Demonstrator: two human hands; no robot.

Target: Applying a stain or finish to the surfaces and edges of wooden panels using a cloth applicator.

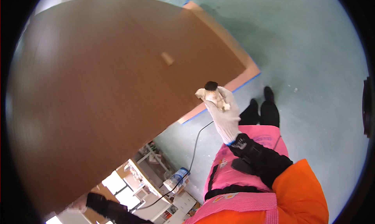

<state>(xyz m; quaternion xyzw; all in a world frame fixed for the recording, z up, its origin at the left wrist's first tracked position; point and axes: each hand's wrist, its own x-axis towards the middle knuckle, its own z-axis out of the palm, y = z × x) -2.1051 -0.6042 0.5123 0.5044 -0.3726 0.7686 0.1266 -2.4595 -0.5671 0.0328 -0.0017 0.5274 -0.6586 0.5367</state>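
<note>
A large brown board [117,71] with a smooth face fills the left and middle of the view, tilted up close to me. My left hand [79,203] is at its lower edge, gripping it; the fingers are blurred and partly hidden. In a white knitted glove, my right hand [226,110] is closed around a crumpled off-white cloth [215,96]. A dark, rounded piece or patch [211,85] shows at the top of the cloth. That hand is in front of the board's near right edge; whether it touches the board I cannot tell.
A tan panel [218,23] with blue edging shows beyond the brown board. A small light block [167,58] appears on the brown face, blurred. Below, a black cable [194,149] runs past a blue-and-white package [179,177] and shelving [136,177]. Green-grey floor [312,56] extends right.
</note>
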